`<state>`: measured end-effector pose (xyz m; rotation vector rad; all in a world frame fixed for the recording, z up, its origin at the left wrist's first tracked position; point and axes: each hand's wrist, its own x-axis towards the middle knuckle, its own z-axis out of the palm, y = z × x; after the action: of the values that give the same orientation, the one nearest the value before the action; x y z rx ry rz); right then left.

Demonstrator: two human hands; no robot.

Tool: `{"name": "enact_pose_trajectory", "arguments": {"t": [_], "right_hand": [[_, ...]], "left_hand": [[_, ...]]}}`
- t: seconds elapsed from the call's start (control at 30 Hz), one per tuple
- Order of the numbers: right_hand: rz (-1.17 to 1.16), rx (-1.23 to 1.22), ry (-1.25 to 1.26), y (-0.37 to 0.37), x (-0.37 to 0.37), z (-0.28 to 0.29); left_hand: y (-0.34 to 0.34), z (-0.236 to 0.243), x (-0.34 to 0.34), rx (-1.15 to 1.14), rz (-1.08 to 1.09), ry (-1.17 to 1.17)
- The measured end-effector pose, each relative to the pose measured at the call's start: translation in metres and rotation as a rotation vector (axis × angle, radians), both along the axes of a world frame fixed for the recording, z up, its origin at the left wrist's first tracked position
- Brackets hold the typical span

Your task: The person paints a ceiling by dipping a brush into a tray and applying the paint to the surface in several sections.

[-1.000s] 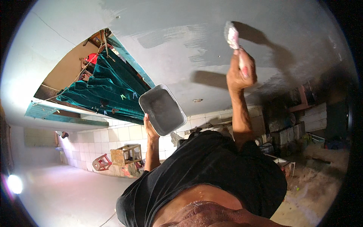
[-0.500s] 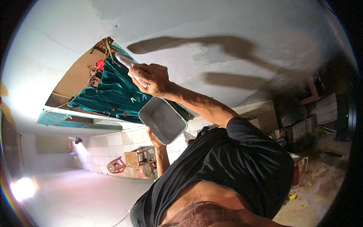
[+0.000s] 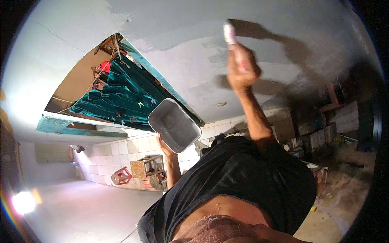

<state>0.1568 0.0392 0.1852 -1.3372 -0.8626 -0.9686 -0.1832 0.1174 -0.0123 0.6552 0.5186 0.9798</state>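
Raised against the pale wall [image 3: 182, 73], my right hand [image 3: 244, 69] is closed round a paintbrush [image 3: 229, 34]. The brush is blurred, with its whitish head pointing up and a reddish patch on its handle. Whether its tip touches the wall is unclear. Darker grey, wet-looking patches spread over the wall around it. Lower and to the left, my left hand [image 3: 164, 146] grips a rectangular grey tub [image 3: 175, 126] by its left side. The tub is tilted, its grey inside showing; some of my left fingers are hidden behind it.
A window opening with a teal frame [image 3: 156, 75] and a dark green curtain [image 3: 121, 87] lies left of the brush. A wooden stool [image 3: 139, 167] and a red-sided stool [image 3: 121, 175] stand below. A bright lamp [image 3: 24, 202] shines at lower left; clutter fills the dark right side.
My right hand has swung right and upward with the paintbrush, away from the window corner, and its shadow moved along. The tub stays nearly in place in my left hand.
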Motion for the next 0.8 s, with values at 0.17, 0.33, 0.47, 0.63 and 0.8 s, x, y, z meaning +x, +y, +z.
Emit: {"name": "enact_pose_trajectory", "arguments": {"t": [0.17,0.33,0.47,0.63,0.8], "right_hand": [[0.337,-0.067,-0.080,0.089,-0.071,-0.020],[0.449,-0.050,-0.158,0.108,-0.090,-0.009],[0.454,0.003,-0.060,0.075,-0.034,-0.031],[0.062,-0.033,0.077,-0.029,0.031,-0.038],[-0.050,0.029,0.051,-0.027,0.028,-0.045]], "left_hand": [[-0.002,-0.014,-0.016,0.052,0.072,0.030],[-0.007,0.002,-0.017,0.040,0.036,0.026],[-0.011,0.003,-0.015,0.057,0.017,0.028],[-0.001,-0.027,-0.026,0.021,0.055,0.043],[-0.003,-0.008,-0.016,-0.027,0.038,0.048]]}}
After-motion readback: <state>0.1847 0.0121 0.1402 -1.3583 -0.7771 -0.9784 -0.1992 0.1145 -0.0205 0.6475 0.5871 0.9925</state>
